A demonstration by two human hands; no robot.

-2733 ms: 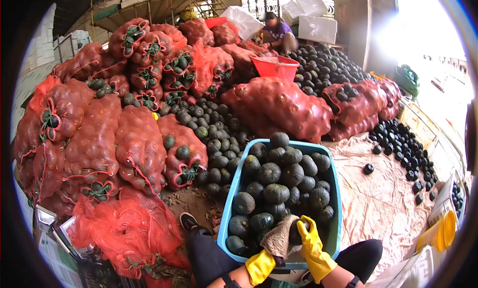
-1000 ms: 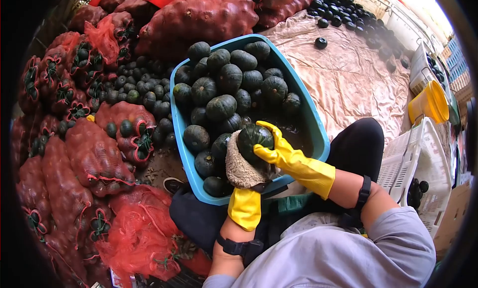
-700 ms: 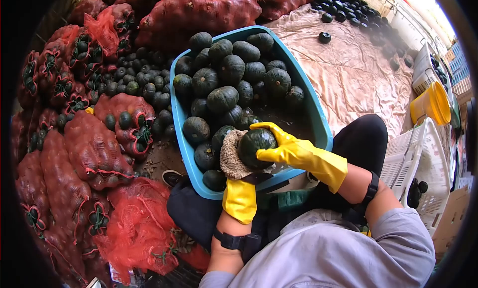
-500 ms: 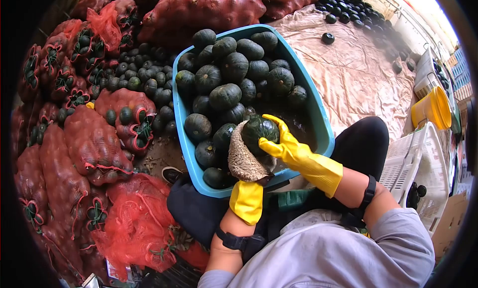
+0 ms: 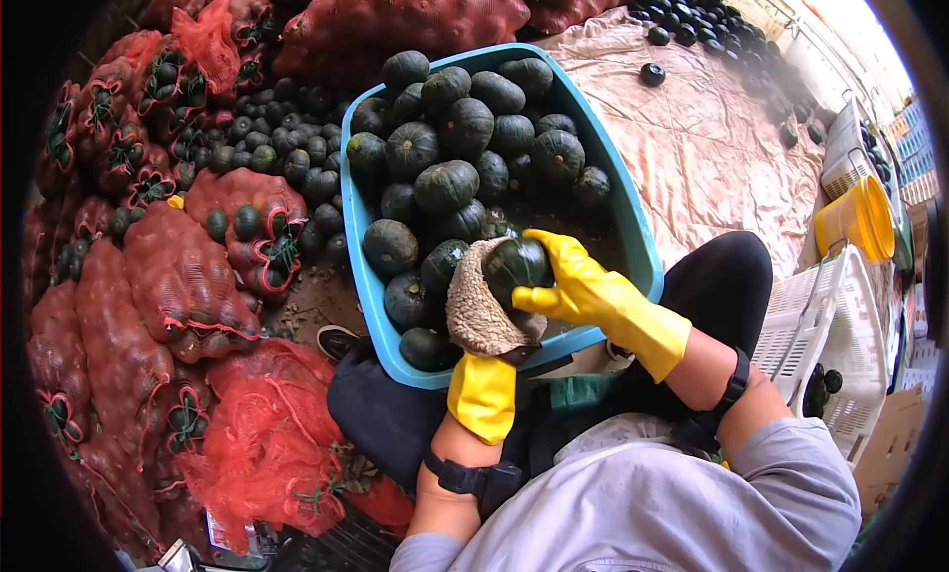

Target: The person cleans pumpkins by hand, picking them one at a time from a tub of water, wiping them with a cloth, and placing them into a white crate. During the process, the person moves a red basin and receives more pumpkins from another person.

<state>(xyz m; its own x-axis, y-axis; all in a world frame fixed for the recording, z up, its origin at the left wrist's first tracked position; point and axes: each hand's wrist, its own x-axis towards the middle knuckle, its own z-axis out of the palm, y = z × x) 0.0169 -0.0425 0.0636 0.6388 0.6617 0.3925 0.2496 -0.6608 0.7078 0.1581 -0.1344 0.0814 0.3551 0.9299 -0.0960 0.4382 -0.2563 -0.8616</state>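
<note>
A dark green kabocha squash is held between my two hands above the near end of the blue tub. My right hand, in a yellow rubber glove, grips it from the right, thumb and fingers bent around its side. My left hand is under a nubbly beige cloth that presses against the squash's left side; its fingers are hidden, and only the yellow cuff shows below. Many more squashes are heaped in the tub, with dark water at its right.
Red mesh sacks of squash crowd the left, with loose squashes on the floor beside the tub. A tan sheet lies to the right, more squashes at its far end. A yellow bucket and white crates stand at right.
The squash has turned slightly between my hands. My right hand has shifted a little, and the cloth with my left hand has moved slightly left.
</note>
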